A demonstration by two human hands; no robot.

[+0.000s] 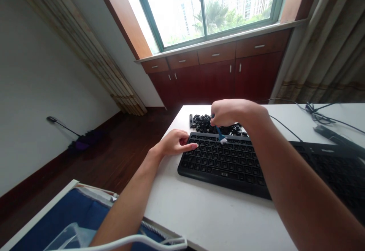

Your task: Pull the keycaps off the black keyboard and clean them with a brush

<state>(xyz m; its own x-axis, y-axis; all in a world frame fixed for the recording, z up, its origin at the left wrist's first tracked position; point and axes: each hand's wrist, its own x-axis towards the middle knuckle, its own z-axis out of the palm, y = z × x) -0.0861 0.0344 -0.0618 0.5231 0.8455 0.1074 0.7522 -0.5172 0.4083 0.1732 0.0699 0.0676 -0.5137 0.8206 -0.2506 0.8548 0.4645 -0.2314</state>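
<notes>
A black keyboard (222,165) with its keycaps off lies on the white table, its right part hidden behind my right forearm. My right hand (226,112) is closed around the handle of a small blue brush (219,132). The brush's pale bristles meet the top rows of the keyboard. At the keyboard's left end, my left hand (178,142) grips the edge, thumb on top and fingers curled at the side. Behind the keyboard sits a pile of loose black keycaps (203,123), partly covered by my right hand.
A black cable (319,116) is bundled at the back right of the white table (196,213). A dark, long object (333,135) lies near it. To the lower left stands a blue fabric container (57,218) with a white frame. Red cabinets (216,80) line the wall under the window.
</notes>
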